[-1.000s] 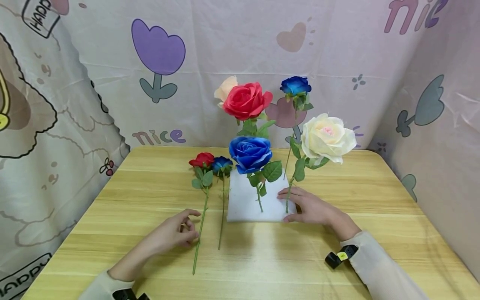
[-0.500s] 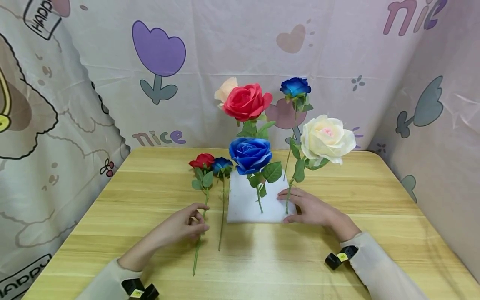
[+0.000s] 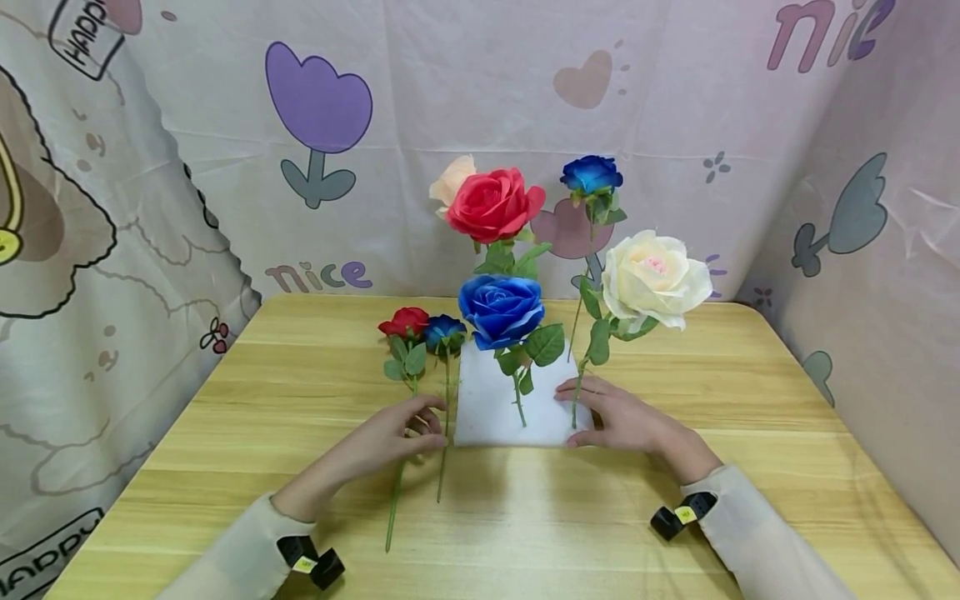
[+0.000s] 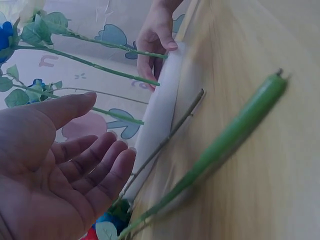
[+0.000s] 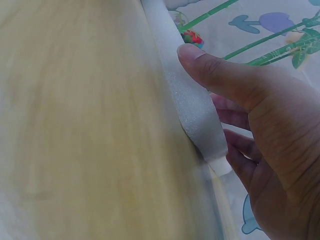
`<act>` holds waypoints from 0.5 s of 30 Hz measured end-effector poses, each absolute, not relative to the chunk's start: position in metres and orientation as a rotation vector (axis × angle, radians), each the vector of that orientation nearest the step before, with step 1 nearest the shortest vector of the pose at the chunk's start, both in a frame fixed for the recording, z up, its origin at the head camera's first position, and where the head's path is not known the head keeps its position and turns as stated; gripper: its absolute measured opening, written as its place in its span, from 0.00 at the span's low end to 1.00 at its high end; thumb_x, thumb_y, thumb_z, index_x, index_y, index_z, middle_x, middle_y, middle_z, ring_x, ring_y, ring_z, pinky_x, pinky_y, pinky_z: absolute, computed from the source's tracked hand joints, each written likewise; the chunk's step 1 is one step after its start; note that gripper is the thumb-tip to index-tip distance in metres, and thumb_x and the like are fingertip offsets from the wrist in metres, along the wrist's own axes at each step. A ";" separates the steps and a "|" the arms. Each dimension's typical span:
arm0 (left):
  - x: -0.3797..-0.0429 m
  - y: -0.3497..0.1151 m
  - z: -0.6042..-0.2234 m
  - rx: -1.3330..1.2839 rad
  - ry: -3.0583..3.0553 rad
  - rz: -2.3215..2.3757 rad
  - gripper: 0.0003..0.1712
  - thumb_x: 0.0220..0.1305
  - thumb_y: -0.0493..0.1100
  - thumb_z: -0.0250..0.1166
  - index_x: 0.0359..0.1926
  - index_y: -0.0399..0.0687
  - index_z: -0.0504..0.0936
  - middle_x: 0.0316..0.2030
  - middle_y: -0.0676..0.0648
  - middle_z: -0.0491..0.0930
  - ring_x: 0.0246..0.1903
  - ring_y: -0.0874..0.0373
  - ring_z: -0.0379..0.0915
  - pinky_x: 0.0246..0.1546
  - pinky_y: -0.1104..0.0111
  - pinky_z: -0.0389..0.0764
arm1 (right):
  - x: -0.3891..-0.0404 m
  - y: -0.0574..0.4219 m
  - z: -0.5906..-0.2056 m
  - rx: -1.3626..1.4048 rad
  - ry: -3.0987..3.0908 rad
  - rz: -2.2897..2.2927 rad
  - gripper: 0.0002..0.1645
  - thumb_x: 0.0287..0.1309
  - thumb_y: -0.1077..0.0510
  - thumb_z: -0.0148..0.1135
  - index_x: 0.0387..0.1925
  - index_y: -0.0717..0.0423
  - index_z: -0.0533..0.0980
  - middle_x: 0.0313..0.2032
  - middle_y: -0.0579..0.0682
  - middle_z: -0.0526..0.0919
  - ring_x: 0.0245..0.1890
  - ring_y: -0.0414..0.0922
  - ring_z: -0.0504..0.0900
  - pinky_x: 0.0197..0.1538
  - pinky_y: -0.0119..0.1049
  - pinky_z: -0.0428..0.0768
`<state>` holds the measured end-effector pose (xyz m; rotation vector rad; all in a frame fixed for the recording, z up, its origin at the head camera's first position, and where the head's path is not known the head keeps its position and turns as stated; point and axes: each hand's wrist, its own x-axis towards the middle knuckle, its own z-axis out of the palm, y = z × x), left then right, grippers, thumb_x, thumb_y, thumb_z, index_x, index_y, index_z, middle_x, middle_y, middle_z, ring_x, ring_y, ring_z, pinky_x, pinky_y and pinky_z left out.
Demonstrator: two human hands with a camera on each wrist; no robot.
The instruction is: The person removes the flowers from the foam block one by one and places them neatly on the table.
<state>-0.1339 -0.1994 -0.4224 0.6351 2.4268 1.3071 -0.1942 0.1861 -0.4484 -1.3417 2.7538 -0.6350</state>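
Wood-grain table (image 3: 525,533), printed cloth backdrop (image 3: 465,83), right hand (image 3: 622,417) holding white board (image 3: 483,408)

Over the counter (image 3: 525,533), the arms in the left sleeve (image 3: 228,554) and right sleeve (image 3: 772,533) slant inward from its near side. The left grip (image 3: 397,429), a bare hand, lies nearer the middle than the left edge, thumb apart from loosely bent fingers. The right grip (image 3: 622,417), also bare, lies right of the middle, thumb opposing bent fingers.
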 end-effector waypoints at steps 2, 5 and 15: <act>-0.136 -0.195 -0.421 0.658 2.453 1.287 0.30 0.66 0.50 0.66 0.63 0.40 0.71 0.42 0.51 0.78 0.45 0.55 0.75 0.43 0.64 0.81 | -0.194 0.186 -0.449 -1.362 2.758 -0.642 0.40 0.52 0.39 0.71 0.60 0.57 0.74 0.63 0.50 0.72 0.65 0.50 0.67 0.65 0.50 0.67; -0.139 -0.190 -0.420 0.692 2.474 1.271 0.28 0.67 0.49 0.66 0.61 0.40 0.72 0.43 0.51 0.78 0.47 0.56 0.75 0.49 0.61 0.79 | -0.194 0.186 -0.449 -1.366 2.759 -0.651 0.39 0.52 0.39 0.71 0.60 0.57 0.74 0.63 0.50 0.72 0.65 0.51 0.67 0.65 0.50 0.68; -0.150 -0.173 -0.417 0.684 2.444 1.312 0.31 0.64 0.50 0.68 0.63 0.42 0.71 0.49 0.44 0.78 0.48 0.54 0.76 0.51 0.58 0.79 | -0.195 0.187 -0.450 -1.370 2.757 -0.651 0.39 0.52 0.39 0.71 0.60 0.58 0.75 0.62 0.51 0.72 0.65 0.51 0.67 0.65 0.51 0.67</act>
